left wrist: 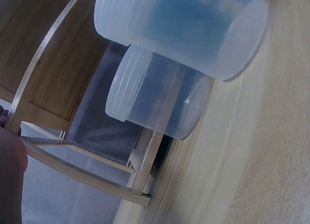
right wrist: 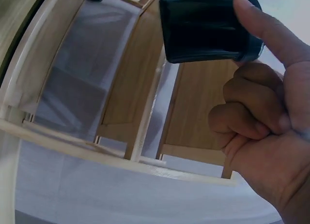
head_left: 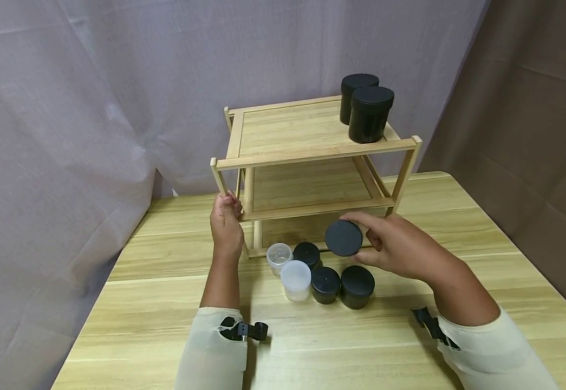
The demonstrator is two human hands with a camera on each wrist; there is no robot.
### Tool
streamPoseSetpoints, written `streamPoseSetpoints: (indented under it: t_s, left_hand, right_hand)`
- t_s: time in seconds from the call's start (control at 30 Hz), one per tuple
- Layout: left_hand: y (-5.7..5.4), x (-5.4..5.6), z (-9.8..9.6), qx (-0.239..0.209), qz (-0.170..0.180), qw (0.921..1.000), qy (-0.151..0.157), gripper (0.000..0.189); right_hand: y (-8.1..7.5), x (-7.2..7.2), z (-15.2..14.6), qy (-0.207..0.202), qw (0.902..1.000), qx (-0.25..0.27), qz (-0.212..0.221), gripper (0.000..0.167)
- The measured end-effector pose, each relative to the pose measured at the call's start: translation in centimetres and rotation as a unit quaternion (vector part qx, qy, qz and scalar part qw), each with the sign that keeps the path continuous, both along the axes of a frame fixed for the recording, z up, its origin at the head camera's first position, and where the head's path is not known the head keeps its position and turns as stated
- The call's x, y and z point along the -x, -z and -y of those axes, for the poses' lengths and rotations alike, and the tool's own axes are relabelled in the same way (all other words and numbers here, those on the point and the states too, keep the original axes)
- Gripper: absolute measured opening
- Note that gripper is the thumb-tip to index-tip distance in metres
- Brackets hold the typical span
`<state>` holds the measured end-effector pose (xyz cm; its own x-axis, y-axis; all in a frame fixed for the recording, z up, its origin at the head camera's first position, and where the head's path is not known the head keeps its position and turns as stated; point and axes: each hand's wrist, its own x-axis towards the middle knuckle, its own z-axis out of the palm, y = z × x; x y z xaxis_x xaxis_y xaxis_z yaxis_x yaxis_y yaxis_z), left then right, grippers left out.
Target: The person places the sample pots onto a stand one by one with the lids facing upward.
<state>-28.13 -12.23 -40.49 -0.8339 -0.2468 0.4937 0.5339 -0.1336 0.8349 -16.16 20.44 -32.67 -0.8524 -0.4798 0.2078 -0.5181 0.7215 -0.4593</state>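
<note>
My right hand [head_left: 399,246] pinches a black lidded jar [head_left: 343,238] between thumb and fingers at its lid, in front of the lower part of a wooden shelf rack [head_left: 307,157]. The right wrist view shows this jar [right wrist: 201,30] side-on, the other fingers curled beneath it. With my left hand [head_left: 226,227] I grip the rack's left front post below the top shelf. Between my hands, three black jars [head_left: 357,287] and two translucent jars [head_left: 295,280] stand on the table near the rack's foot. One translucent jar [left wrist: 155,91] appears near the rack's leg in the left wrist view.
Two black jars [head_left: 370,116] stand at the right end of the rack's top shelf. Grey curtain cloth [head_left: 117,97] hangs behind the wooden table [head_left: 312,346], and a brown cloth [head_left: 531,135] hangs to the right.
</note>
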Motion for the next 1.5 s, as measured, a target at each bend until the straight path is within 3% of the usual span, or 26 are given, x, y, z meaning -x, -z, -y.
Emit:
streamPoseSetpoints:
  t_s: [0.23, 0.4, 0.5, 0.73, 0.9, 1.07, 1.3, 1.5]
  left_hand:
    - [0.0, 0.1, 0.0, -0.002, -0.007, 1.0000, 0.000, 0.079]
    - [-0.1, 0.1, 0.1, 0.005, -0.014, 0.9999, 0.000, 0.067]
    - [0.0, 0.2, 0.2, 0.003, -0.013, 0.9999, 0.001, 0.063]
    - [0.1, 0.2, 0.2, 0.003, -0.005, 1.0000, 0.001, 0.069]
    - [0.1, 0.2, 0.1, 0.000, -0.007, 1.0000, -0.001, 0.060]
    - [0.0, 0.1, -0.2, -0.007, -0.009, 0.9999, 0.005, 0.060]
    - [-0.1, 0.0, -0.1, -0.013, -0.005, 0.9998, 0.015, 0.062]
    - [0.0, 0.0, 0.0, -0.009, -0.008, 0.9998, 0.018, 0.060]
  right_hand:
    - [-0.6, -1.2, 1.1, 0.020, 0.9971, 0.040, -0.062, 0.068]
    - [-1.0, -1.9, 1.9, 0.046, 0.9877, 0.081, -0.126, 0.067]
    - [-1.0, -2.0, 2.0, 0.048, 0.9836, 0.107, -0.137, 0.069]
    - [-0.9, -1.6, 1.4, 0.015, 0.9802, 0.179, -0.084, 0.073]
    - [-0.8, -1.4, 1.0, -0.002, 0.9733, 0.228, -0.025, 0.073]
    - [-0.9, -1.8, 0.6, -0.008, 0.9615, 0.274, 0.022, 0.074]
    - [-1.0, -1.8, 0.5, -0.038, 0.9467, 0.315, 0.052, 0.072]
    - [-1.6, -1.2, 0.2, -0.085, 0.9230, 0.362, 0.099, 0.072]
